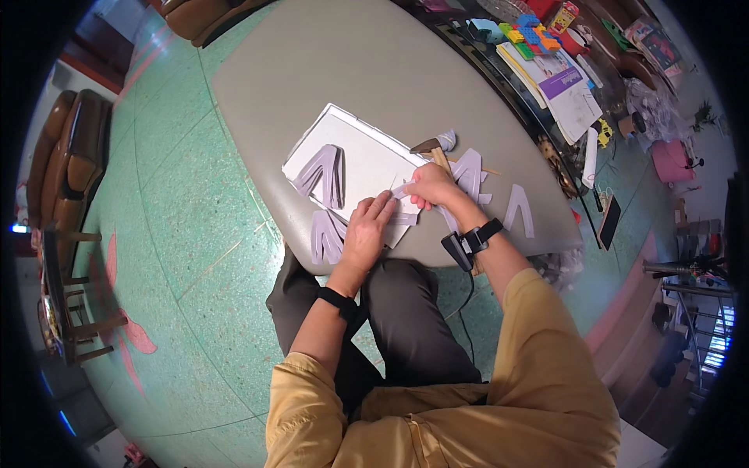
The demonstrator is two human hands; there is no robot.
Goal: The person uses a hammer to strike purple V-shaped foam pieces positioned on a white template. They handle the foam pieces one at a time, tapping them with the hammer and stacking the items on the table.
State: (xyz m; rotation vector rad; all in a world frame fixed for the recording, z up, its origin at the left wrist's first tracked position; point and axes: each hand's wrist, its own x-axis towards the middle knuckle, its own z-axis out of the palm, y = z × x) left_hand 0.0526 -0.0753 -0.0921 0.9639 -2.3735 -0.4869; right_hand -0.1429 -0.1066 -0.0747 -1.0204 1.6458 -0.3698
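Observation:
My left hand [367, 225] lies over a white board [374, 146], its fingertips pressing one end of a narrow lilac strip [402, 190]. The strip's other end is pinched in my right hand [432, 186]. Another lilac strip [404, 219] sticks out beside my left fingers. Stacked V-shaped lilac strips [327, 175] rest on the board's left part, and a second stack [326, 237] is nearer my lap. More lilac pieces [470, 169] lie beyond my right wrist. A wooden stick [442, 159] shows behind my right hand; whether I hold it is hidden.
A dark blade with a wrapped handle [446, 140] lies past the board on the grey table [327, 52]. One V-shaped strip [519, 210] is at the right. Papers [570, 99] and toy building bricks [529, 38] crowd a black surface. A cable [468, 327] hangs from my right wrist device.

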